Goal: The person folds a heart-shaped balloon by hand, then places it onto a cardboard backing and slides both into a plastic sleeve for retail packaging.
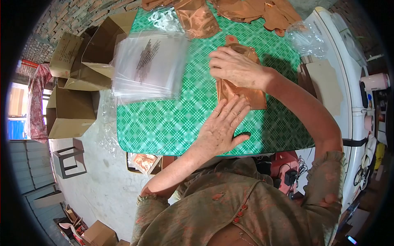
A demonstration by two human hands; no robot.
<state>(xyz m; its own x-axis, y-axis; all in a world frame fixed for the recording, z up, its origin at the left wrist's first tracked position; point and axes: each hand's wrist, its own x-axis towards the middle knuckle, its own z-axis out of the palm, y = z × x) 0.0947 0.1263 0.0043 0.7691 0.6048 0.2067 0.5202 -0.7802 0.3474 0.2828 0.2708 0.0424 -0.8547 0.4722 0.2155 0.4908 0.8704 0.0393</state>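
Observation:
A shiny copper-coloured piece (pixel 256 97) lies on the green checked tablecloth (pixel 152 127). My left hand (pixel 223 127) rests palm down, its spread fingertips on the lower left part of the piece. Across the upper part of the piece lies my right hand (pixel 238 69), its fingers bent and close together over the left edge; what they hold, if anything, is hidden under them. A tab with a red spot (pixel 232 39) sticks out above my right hand. To the left is a stack of clear plastic bags (pixel 147 69) with dark print.
More copper-coloured pieces (pixel 197 18) lie at the table's far edge, beside white stringy material (pixel 164 20). Clear crumpled plastic (pixel 305 39) is at the far right. Open cardboard boxes (pixel 74 112) stand left of the table, and a white appliance (pixel 338 53) borders its right side.

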